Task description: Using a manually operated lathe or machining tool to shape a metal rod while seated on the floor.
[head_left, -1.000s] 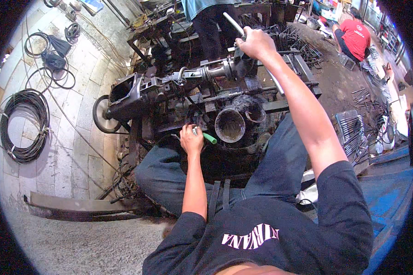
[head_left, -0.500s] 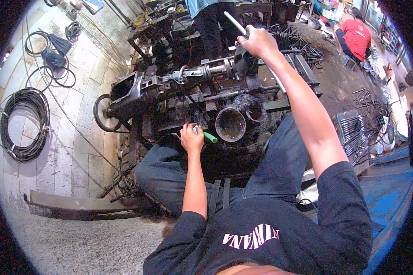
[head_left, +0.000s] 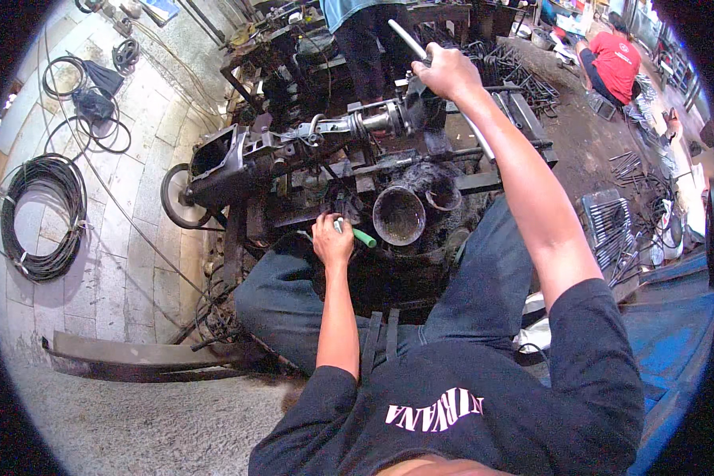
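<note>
Before me is a dark, greasy machine (head_left: 214,176) with a squarish housing on its left and a bright metal shaft (head_left: 381,120) along its top. My right hand (head_left: 447,73) is closed around a pale metal bar (head_left: 405,40) at the machine's far right end; the bar's upper end sticks out to the upper left. Closer to me, my left hand (head_left: 333,239) wraps around a green handle (head_left: 364,237), whose end points to the lower right. What the handle joins is hidden by the fingers. Right of it, a round metal bowl (head_left: 398,215) sits on the machine.
A handwheel (head_left: 178,196) stands at the machine's left side. Coiled black cable (head_left: 44,216) lies on the pale tiles. A person in a blue top (head_left: 365,14) stands behind the machine; another in red (head_left: 613,63) crouches far right. Metal rods (head_left: 607,230) fill a tray at right.
</note>
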Demonstrator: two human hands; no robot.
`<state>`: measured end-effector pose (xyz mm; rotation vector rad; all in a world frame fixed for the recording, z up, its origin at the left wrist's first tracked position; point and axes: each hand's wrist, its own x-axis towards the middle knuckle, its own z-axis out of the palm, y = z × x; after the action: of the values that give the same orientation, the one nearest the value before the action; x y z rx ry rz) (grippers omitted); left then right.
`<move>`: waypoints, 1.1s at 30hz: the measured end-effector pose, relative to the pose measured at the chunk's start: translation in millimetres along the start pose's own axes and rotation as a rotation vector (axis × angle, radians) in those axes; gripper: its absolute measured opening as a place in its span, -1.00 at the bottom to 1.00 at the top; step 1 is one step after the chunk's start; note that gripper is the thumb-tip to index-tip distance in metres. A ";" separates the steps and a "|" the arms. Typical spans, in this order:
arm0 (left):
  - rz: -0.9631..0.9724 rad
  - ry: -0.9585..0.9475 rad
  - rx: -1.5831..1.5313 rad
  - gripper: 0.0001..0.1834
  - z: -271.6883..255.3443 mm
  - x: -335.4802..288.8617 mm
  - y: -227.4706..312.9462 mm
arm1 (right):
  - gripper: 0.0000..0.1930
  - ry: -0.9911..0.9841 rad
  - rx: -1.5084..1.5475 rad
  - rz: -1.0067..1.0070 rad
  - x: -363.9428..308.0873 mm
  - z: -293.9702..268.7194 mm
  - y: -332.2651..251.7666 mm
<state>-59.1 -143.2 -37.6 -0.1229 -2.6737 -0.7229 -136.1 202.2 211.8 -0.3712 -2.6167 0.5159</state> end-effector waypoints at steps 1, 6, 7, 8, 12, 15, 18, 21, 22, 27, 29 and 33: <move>0.002 -0.001 0.000 -0.73 0.0 0.0 0.1 | -0.49 0.001 0.000 0.002 0.2 0.7 1.3; -0.017 -0.015 -0.007 -0.72 2.5 0.6 -4.0 | -0.52 -0.011 -0.017 -0.028 -1.3 1.4 -4.8; -0.018 -0.015 -0.006 -0.72 2.7 0.7 -4.6 | -0.52 -0.012 -0.016 -0.027 -2.0 1.1 -6.5; -0.012 -0.007 0.000 -0.71 3.3 0.4 -4.5 | -0.52 -0.012 -0.017 -0.027 -2.4 0.9 -6.9; -0.003 -0.015 0.004 -0.70 2.4 0.0 -5.5 | -0.52 -0.008 -0.020 -0.029 -3.7 1.4 -7.2; -0.020 -0.023 -0.016 -0.67 -0.9 -0.4 1.1 | -0.53 0.002 -0.035 -0.017 -2.6 1.0 -4.8; -0.024 -0.032 0.006 -0.64 -6.4 -1.3 8.9 | -0.53 0.002 0.005 -0.018 -2.5 0.3 -3.5; -0.001 0.000 0.011 -0.61 -6.6 -2.3 7.0 | -0.59 0.150 -0.026 -0.064 -2.3 -2.6 -3.6; -0.005 0.000 0.011 -0.61 -6.3 -2.3 4.9 | -0.67 0.297 -0.001 -0.103 -3.7 -2.4 -4.0; 0.003 -0.027 0.009 -0.59 -5.4 0.1 1.7 | -0.69 0.599 -0.058 -0.140 1.0 4.8 9.7; -0.005 -0.028 0.009 -0.59 -5.5 0.5 5.7 | -0.71 0.533 -0.191 -0.174 2.3 4.1 7.8; 0.018 -0.001 0.010 -0.59 -7.0 -0.3 4.2 | -0.70 0.413 -0.385 -0.173 2.5 9.7 0.0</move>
<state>-55.8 -143.1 -30.1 -0.1446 -2.6729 -0.7044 -142.8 200.2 204.7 -0.3244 -2.3012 -0.1195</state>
